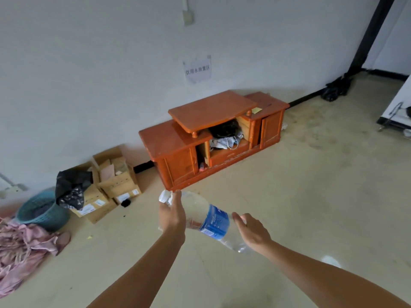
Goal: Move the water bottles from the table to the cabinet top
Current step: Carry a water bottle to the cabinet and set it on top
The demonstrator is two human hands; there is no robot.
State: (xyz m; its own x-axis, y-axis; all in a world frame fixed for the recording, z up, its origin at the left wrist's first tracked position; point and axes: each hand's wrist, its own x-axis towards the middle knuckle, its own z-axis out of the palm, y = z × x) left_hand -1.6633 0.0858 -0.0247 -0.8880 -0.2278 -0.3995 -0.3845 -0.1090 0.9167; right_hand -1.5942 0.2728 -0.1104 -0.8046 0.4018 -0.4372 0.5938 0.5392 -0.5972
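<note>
My left hand (172, 215) has its fingers wrapped round the neck end of the water bottle (205, 215), while my right hand (252, 232) lies open, palm against the base end at four o'clock. The bottle hangs tilted in the air between them. It looks clear, thin-walled and full, so I judge it heavy, a little squashy and slick; the labelled middle is the surest hold for reaching the cabinet (211, 112) at twelve o'clock.

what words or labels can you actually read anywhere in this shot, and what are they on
"饮用水放置区": on the paper sign taped to the wall above the cabinet.
Blue label on the water bottle, between the left hand and right hand: white print, too blurred to read.
White stickers on the cardboard boxes: too small to read.
Yellow note on the cabinet: no legible text.
</note>
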